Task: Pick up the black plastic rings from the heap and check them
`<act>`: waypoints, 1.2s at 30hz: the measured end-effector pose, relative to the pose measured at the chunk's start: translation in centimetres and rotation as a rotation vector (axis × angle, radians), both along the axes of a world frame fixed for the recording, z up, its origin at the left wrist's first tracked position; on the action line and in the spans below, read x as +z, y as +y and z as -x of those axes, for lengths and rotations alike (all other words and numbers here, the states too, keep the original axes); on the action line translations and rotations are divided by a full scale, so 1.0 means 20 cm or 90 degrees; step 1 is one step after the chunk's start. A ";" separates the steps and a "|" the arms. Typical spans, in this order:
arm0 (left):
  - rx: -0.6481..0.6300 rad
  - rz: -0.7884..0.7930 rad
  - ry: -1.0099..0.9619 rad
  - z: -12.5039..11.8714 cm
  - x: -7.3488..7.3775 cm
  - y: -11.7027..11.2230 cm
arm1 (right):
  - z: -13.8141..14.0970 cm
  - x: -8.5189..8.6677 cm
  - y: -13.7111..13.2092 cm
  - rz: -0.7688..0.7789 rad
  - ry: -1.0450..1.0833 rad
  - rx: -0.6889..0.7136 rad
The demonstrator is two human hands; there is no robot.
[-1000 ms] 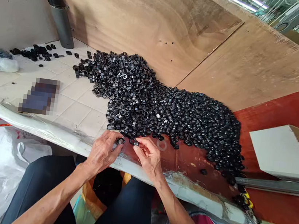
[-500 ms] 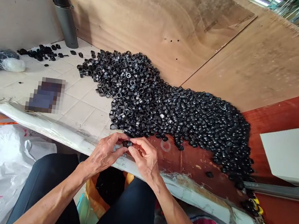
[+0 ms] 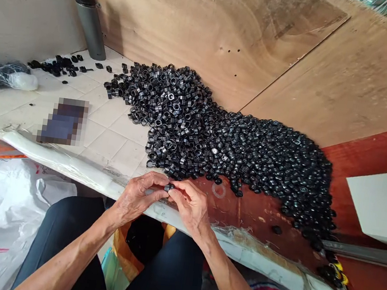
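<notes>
Between the fingertips of both hands is a small black plastic part [image 3: 168,187], held over the table's front edge. My left hand [image 3: 140,195] pinches it from the left, thumb and forefinger closed. From the right, my right hand [image 3: 190,206] grips it the same way. The fingers cover much of it, so I cannot tell whether it is one piece or two fitted together. Just beyond the hands lies a heap of black plastic rings [image 3: 173,109]. It runs into a heap of smaller black round caps [image 3: 270,160] on the right.
A dark grey bottle [image 3: 90,22] stands at the back left near loose black bits [image 3: 59,65]. A plastic bag [image 3: 6,75] and a blurred-out flat object [image 3: 63,120] lie left. Plywood [image 3: 209,23] walls the back. A white box [image 3: 381,203] sits right; an open bag [image 3: 126,250] is below.
The view has shifted slightly, so the table's contents appear a little further right. Both hands keep their pinch on the small black part, which has turned slightly between the fingers.
</notes>
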State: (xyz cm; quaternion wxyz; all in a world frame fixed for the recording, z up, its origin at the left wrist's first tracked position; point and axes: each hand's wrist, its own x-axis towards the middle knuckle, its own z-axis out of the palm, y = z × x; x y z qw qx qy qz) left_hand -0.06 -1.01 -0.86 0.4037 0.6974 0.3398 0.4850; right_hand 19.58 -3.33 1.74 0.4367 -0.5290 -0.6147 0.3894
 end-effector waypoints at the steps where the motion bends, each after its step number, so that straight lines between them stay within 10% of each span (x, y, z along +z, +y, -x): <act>1: -0.003 -0.005 0.000 0.00 0.00 0.00 | 0.00 0.00 0.00 0.003 -0.017 -0.001; 19: 0.020 0.000 -0.021 -0.01 0.01 0.00 | 0.02 0.00 0.00 -0.092 -0.183 -0.023; 36: 0.034 0.039 -0.013 -0.01 0.04 -0.01 | 0.03 0.04 0.00 0.004 -0.018 -0.035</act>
